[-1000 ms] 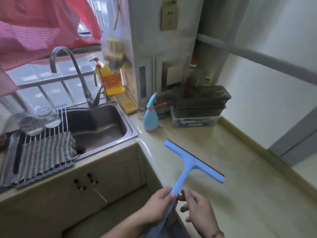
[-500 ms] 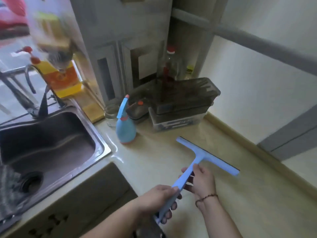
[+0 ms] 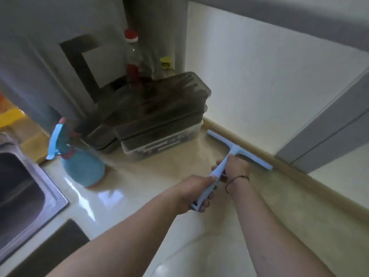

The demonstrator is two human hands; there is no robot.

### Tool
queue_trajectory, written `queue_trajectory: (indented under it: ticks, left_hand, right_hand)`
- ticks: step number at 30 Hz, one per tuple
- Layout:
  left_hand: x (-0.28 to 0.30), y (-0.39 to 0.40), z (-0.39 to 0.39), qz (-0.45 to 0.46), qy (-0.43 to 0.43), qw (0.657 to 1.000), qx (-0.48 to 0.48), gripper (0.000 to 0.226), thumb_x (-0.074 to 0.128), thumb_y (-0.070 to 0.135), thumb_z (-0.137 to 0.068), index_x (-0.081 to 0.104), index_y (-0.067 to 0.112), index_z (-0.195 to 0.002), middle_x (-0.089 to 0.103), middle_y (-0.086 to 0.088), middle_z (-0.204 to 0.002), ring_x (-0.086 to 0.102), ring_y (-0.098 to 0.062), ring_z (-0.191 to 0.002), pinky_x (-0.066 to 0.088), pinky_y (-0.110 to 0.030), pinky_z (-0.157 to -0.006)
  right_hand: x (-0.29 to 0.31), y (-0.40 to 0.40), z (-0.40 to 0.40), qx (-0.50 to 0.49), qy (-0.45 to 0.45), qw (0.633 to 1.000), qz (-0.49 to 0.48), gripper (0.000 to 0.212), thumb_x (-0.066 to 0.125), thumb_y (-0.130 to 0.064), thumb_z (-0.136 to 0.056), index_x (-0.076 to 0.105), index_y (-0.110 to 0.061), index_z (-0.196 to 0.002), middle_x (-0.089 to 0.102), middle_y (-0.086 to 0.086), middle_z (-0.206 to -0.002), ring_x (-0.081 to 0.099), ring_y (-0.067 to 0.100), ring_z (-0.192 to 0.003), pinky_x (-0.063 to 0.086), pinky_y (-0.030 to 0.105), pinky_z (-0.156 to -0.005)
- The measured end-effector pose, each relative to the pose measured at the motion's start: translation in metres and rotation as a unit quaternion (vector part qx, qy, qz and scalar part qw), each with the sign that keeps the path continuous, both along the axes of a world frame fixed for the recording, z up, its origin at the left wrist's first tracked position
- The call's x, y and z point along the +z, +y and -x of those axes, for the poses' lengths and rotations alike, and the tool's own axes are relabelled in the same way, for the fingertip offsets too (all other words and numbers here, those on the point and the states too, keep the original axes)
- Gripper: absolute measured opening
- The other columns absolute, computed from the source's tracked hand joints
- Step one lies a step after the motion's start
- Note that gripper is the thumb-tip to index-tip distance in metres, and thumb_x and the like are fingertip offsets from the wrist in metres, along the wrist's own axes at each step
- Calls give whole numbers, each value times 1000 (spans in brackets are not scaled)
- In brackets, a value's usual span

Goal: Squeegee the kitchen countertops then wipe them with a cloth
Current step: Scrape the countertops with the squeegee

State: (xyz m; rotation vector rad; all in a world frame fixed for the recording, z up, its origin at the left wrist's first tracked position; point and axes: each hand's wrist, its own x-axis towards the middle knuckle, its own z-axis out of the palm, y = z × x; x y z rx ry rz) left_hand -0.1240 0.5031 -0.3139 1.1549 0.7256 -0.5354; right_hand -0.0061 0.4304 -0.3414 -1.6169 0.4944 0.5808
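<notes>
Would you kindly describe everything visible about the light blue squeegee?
The light blue T-shaped plastic squeegee has a long straight blade bar and a slim handle. Its blade lies against the beige countertop, along the raised back edge by the white wall. The left hand grips the handle's end; the right hand holds it nearer the bar.

home kitchen, sink [image 3: 30,188], countertop [image 3: 139,192], likely condiment bottle [image 3: 132,56]

Glossy countertop [image 3: 123,198] bears spray bottle [image 3: 81,166], seemingly stacked containers [image 3: 159,124]
</notes>
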Motion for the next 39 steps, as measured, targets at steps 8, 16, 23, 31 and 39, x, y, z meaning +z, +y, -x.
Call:
queue_trajectory:
  ticks: [8,16,23,31,39]
  left_hand:
    - [-11,0,-3,64,58,996,-18,52,43,62,-92,46,13,-77,47,-6,-60,47,-15,-44,40,-17,-41]
    - [-21,16,-3,53,81,995,-27,52,40,66,-91,43,17,-73,39,3,-55,34,-7,-38,28,-16,-39]
    - [-23,7,20,112,89,989,-33,53,39,65,-91,39,18,-68,37,5,-49,31,-6,-34,26,-15,-36]
    - [-31,23,107,104,105,988,-41,52,39,67,-89,38,18,-72,32,5,-56,27,-7,-38,23,-17,-39]
    - [-26,47,193,114,111,987,-17,52,34,64,-92,37,18,-69,32,4,-54,26,-8,-36,19,-20,-42]
  right_hand:
    - [-11,6,1,40,-47,997,35,46,35,-27,-100,56,-1,-68,65,17,-59,61,27,-39,46,26,-39]
    - [-26,32,-9,84,-65,986,131,44,29,-30,-101,56,3,-93,64,22,-92,66,35,-86,55,43,-74]
    - [-15,31,11,209,-71,933,286,33,51,-19,-98,60,4,-121,50,21,-132,52,34,-120,45,34,-92]
    - [-38,46,93,244,-104,909,321,35,36,-9,-99,52,6,-126,55,23,-129,54,38,-118,48,38,-96]
    - [-32,76,176,299,-116,861,396,27,40,-6,-98,50,5,-120,57,24,-127,56,36,-118,45,35,-89]
